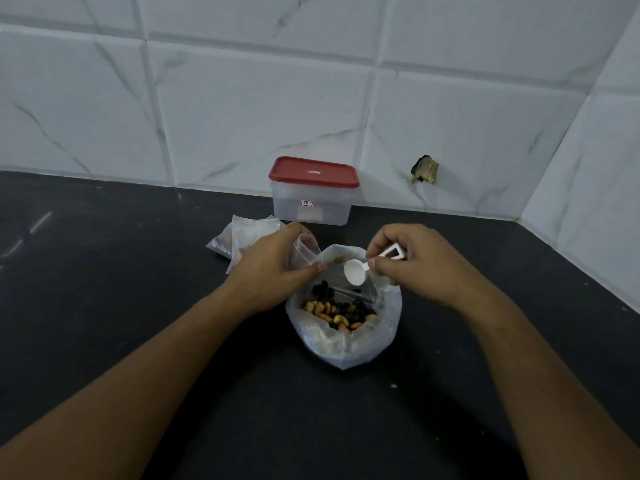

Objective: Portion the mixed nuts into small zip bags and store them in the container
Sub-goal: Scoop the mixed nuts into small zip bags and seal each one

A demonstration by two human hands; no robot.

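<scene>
Matte black across the bench (104,306), flecked with pale specks. White on the wall tiles (242,98) in the upper frame, veined in grey-green. Red for the lid (313,171), frosted clear for the container (311,211) beneath. White for the scoop (355,271) at centre. Orange, tan and black in the mixed nuts (337,311), within a cloudy clear bag (346,351).

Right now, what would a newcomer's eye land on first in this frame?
A large clear plastic bag of mixed nuts sits open mid-counter with both hands just above it. The right hand pinches a white plastic measuring scoop, and the left hand holds a small clear zip bag. Behind them, against the tiled wall, stands a clear plastic container with a red lid, lid on.
</scene>
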